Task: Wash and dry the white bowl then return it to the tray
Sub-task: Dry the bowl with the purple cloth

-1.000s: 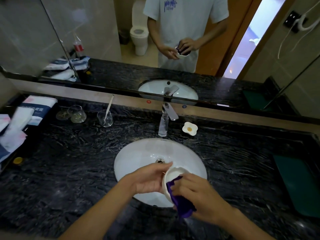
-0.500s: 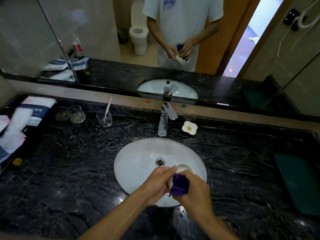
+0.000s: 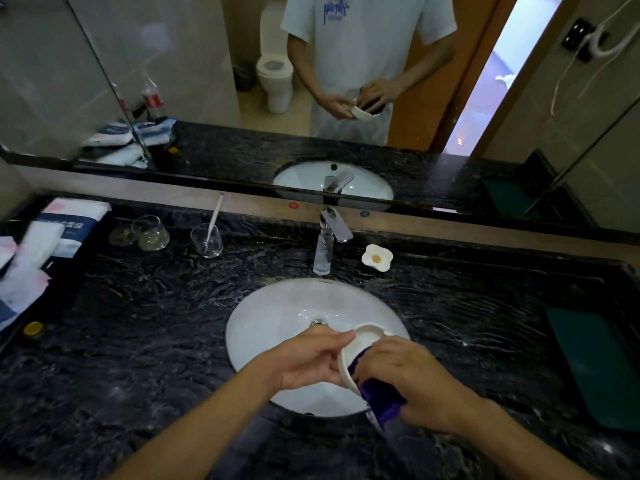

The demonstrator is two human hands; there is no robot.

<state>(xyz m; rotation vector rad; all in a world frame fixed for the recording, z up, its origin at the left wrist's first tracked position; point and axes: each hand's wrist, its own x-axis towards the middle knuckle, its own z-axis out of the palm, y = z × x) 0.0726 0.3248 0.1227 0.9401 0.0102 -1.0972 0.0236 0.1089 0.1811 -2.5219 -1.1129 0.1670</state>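
**Cloth back inside the bowl, drying under way**

Since half a second ago the white bowl [image 3: 360, 344] has tipped up again, its rim and hollow once more showing, and the purple cloth [image 3: 377, 396] has gone from a bunched wad above it to being pushed into the hollow.

Head view: the left hand [image 3: 311, 358] cups the bowl's outer wall, fingers curled around it and the thumb lying along the rim. The right hand [image 3: 412, 379] is closed around the cloth, pressing it into the bowl's inside; a tail of cloth hangs below that hand. Both grips sit over the near part of the sink [image 3: 277, 306], with the faucet [image 3: 329, 237] beyond them and no water visibly running. Well off to the right of the hands lies the green tray [image 3: 595, 368], bare where it shows.

Judging by this, washing looks finished and the wipe-down is in hand; carrying the bowl across to the tray is not yet done.
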